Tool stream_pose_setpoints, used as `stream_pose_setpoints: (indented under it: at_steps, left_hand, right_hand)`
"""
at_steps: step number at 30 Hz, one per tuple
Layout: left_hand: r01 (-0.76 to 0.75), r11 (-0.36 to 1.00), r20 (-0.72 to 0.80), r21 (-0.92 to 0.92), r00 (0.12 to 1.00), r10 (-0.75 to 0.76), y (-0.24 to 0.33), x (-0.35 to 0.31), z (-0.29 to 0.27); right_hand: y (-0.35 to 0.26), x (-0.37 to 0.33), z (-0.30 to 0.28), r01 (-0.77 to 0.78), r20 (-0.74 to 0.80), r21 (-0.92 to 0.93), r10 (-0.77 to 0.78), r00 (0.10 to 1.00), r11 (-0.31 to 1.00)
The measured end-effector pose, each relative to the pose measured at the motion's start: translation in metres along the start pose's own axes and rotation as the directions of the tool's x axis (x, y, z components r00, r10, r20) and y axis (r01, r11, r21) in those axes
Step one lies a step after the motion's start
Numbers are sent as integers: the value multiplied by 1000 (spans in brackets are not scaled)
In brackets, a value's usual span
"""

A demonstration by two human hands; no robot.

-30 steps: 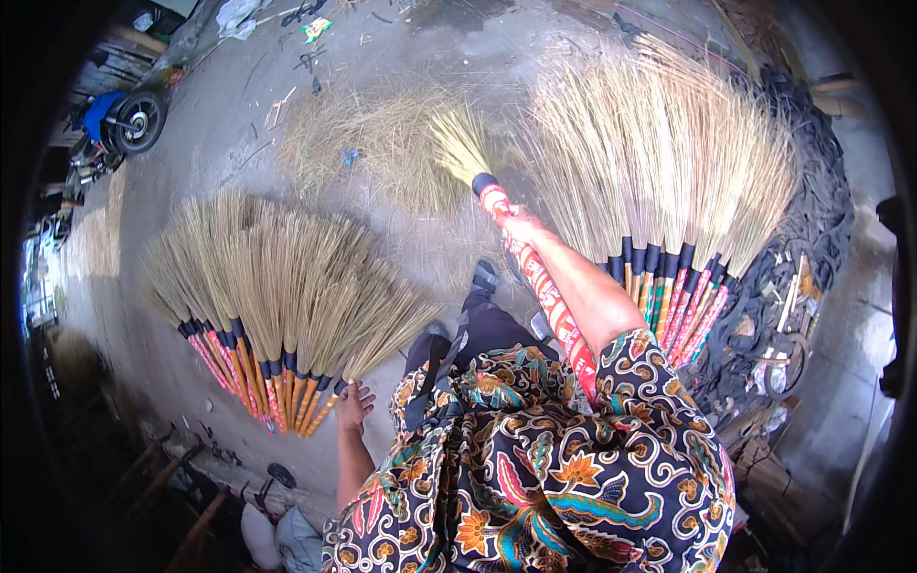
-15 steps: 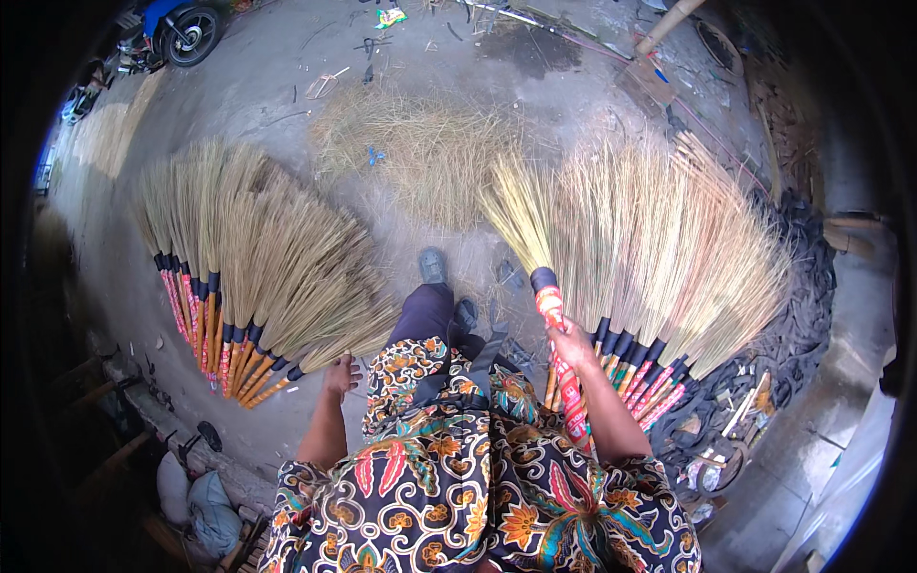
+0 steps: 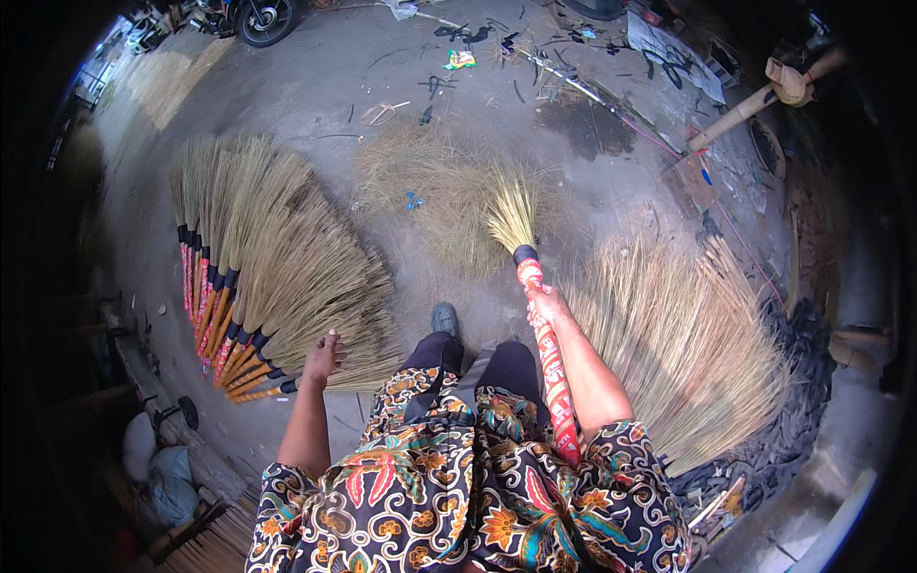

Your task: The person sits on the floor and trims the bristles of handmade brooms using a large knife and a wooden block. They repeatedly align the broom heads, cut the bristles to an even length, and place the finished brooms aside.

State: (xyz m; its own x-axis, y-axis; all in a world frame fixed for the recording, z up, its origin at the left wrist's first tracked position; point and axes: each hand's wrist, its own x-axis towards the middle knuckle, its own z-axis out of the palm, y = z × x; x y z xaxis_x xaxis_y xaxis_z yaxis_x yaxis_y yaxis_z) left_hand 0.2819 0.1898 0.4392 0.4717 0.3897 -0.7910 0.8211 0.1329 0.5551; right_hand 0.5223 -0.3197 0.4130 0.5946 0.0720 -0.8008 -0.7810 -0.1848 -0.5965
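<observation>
My right hand (image 3: 546, 305) is wrapped round the red patterned handle of a grass broom (image 3: 527, 263). Its yellowish bristles point away from me, and a black band joins them to the handle. The handle's near end reaches my patterned shirt. My left hand (image 3: 324, 357) is held out with fingers apart and nothing in it, above or beside the lower edge of a fan of brooms (image 3: 296, 258) on the left. Those have black bands and red or orange handles. A second fan of brooms (image 3: 683, 344) lies on the right, its handles hidden behind my right arm and sleeve.
Loose straw (image 3: 444, 201) is strewn on the concrete ahead. A motorcycle (image 3: 266, 17) stands at the far left. A bamboo pole (image 3: 755, 103) juts in at the far right, with dark cloth (image 3: 755, 487) heaped below. Pale sacks (image 3: 170, 482) sit at the lower left.
The broom in my right hand has been drawn away from the right fan and now stands apart in front of me. My left hand has lifted slightly. The whole view has shifted.
</observation>
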Motion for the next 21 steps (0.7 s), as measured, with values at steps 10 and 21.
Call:
stream_pose_setpoints:
  at_steps: [10, 21]
  left_hand:
    - [238, 849, -265, -472, 880, -394, -178, -94, 83]
    - [380, 570, 13, -729, 840, -543, -331, -251, 450]
  right_hand:
    - [-74, -2, -129, -11, 80, -312, 38, 996, 950]
    - [-163, -112, -241, 153, 303, -632, 60, 951, 760]
